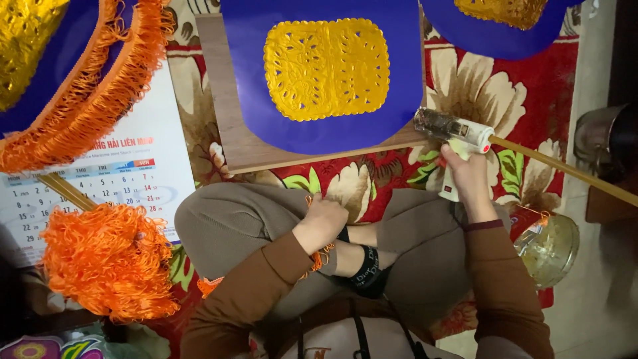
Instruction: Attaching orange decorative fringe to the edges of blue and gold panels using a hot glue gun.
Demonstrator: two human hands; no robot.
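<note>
The right hand point(465, 174) gripped a white hot-glue gun point(458, 136), its nozzle pointing left at the near right edge of the blue fan-shaped panel with gold lace point(325, 70) on the wooden board point(229, 126). The left hand point(323, 219), farther back over the lap, was closed on orange fringe trim point(319, 256).

Person is wearing a brown long-sleeve top w/ ribbed cuffs; the right sleeve point(502, 286) is showing a darker, maroon-ish band at the wrist, the left sleeve point(256, 292) is looking plain. Legs are wearing taupe/grey-brown trousers point(232, 219), soft fabric, no pattern visible. Ankles are wearing black socks point(365, 269) w/ pale lettering round the cuff. Thin dark straps are running down the chest at btm centre over a lighter garment w/ a bit of orange print. Both hands point(325, 216) point(468, 169) are going bare, no rings or watch seen.
</note>
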